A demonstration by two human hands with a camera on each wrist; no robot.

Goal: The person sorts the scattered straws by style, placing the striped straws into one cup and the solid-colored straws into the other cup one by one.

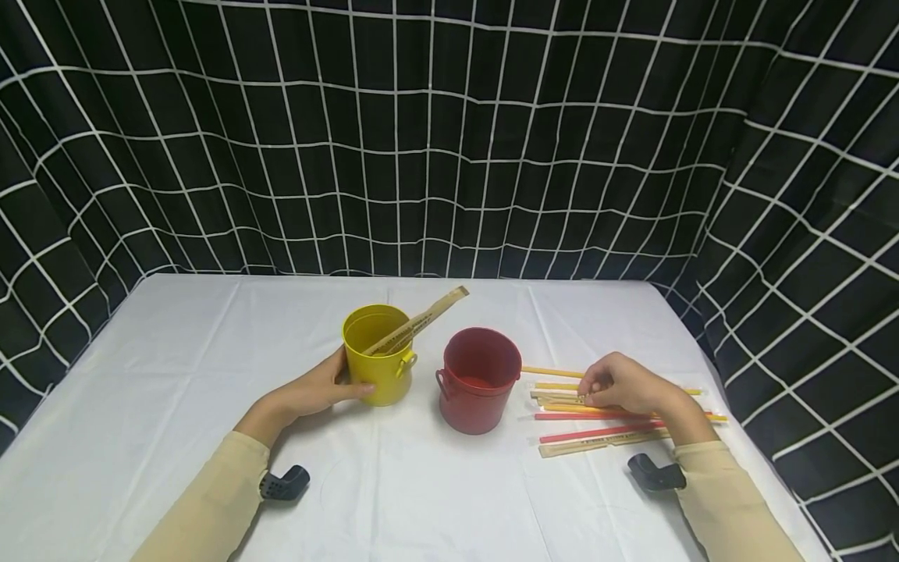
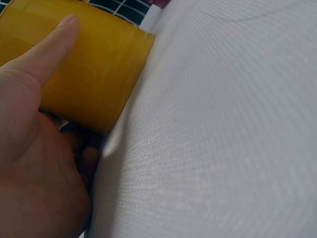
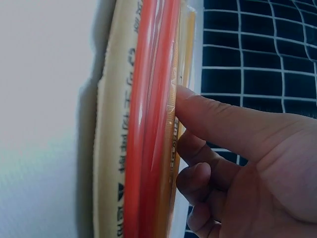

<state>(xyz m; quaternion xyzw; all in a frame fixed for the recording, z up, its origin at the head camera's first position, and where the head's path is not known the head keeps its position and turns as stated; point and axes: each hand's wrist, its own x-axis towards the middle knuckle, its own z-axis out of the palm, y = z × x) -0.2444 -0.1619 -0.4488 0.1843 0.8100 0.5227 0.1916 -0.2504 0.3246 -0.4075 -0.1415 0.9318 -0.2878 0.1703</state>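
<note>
My left hand (image 1: 319,388) holds a yellow bucket (image 1: 381,380), thumb across its front in the left wrist view and fingers partly hidden beneath its side. Paper-wrapped chopsticks (image 1: 441,306) lean out of this bucket over its right rim. My right hand (image 1: 625,382) is over a spread of wrapped straws and chopsticks at the right. There its thumb (image 3: 190,101) touches the edge of the bunch, the other fingers curled below; I cannot tell whether they pinch a piece. Nearest the fingertips in the head view is a paper-wrapped chopstick packet (image 1: 558,399).
A red bucket (image 1: 472,410) stands upright between the hands. Red straws (image 1: 583,433), yellow straws (image 1: 551,372) and another chopstick packet (image 1: 572,449) lie side by side on the white tablecloth (image 1: 421,499). Black cloth with a white grid (image 1: 393,156) hangs behind and at both sides.
</note>
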